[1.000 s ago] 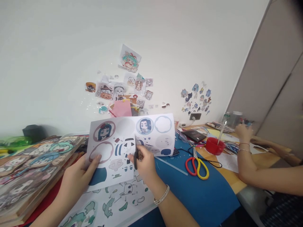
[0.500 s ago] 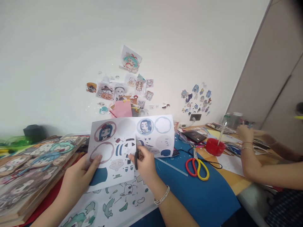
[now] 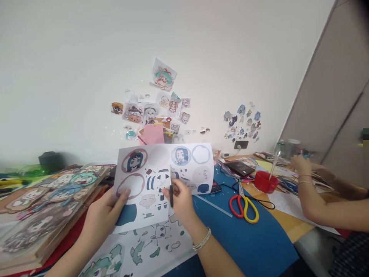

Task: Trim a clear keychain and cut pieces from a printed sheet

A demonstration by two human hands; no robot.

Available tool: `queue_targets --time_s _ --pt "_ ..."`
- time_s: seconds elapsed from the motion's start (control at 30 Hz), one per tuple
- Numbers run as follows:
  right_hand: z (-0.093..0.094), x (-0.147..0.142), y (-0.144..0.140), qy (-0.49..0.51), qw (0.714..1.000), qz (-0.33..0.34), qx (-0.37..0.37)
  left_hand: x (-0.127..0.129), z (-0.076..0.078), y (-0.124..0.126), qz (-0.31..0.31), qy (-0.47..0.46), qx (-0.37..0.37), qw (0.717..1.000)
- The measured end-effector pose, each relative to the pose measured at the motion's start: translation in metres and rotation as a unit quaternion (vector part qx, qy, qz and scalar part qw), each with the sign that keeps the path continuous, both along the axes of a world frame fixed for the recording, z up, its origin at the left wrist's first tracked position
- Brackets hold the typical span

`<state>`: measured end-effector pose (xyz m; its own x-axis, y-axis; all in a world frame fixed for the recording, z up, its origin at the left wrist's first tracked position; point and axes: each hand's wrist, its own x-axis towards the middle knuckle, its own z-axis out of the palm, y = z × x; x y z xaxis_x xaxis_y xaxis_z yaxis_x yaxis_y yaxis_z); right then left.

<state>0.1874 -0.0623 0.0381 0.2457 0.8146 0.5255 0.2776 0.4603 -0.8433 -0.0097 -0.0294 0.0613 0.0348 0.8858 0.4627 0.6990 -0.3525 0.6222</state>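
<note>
My left hand (image 3: 111, 209) grips the left side of a white printed sheet (image 3: 157, 154), thumb on the front face. Cartoon heads, ovals and small cut-out shapes in blue, red and grey are printed on it. A slit parts the sheet from its lower edge up through the middle. My right hand (image 3: 181, 198) is closed on black-handled scissors (image 3: 171, 195) at that slit; their blades are hidden. A second printed sheet (image 3: 155, 240) with green animal parts lies below, on a blue mat (image 3: 213, 231).
Scissors with red and yellow handles (image 3: 244, 209) lie right of my hands, beside a clear strip (image 3: 215, 206). A red cup (image 3: 265, 182) stands beyond. Board books (image 3: 54, 207) are stacked at left. Another person's arm (image 3: 311, 200) works at far right. Stickers (image 3: 164, 77) cover the wall.
The whole view has shifted slightly, so things sit a little further right. My hands keep nearly the same hold on the sheet and the black-handled scissors.
</note>
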Motion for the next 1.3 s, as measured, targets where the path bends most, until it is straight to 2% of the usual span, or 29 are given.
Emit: queue_targets --time_s 0.27,0.53,0.93,1.3 --pt "-0.001 0.000 -0.001 0.030 0.999 0.024 -0.007 0.001 -0.009 0.004 -0.020 -0.028 0.004 0.999" --pt "-0.002 0.000 0.002 0.082 0.994 0.077 0.002 0.003 -0.008 -0.001 -0.030 -0.047 0.020 0.998" --pt "-0.002 0.001 0.003 0.081 0.995 0.052 0.000 0.003 -0.010 0.000 -0.053 -0.072 0.014 0.996" --pt "-0.003 0.001 0.003 0.092 0.994 0.058 -0.015 0.002 -0.012 0.002 -0.062 -0.091 -0.010 0.994"
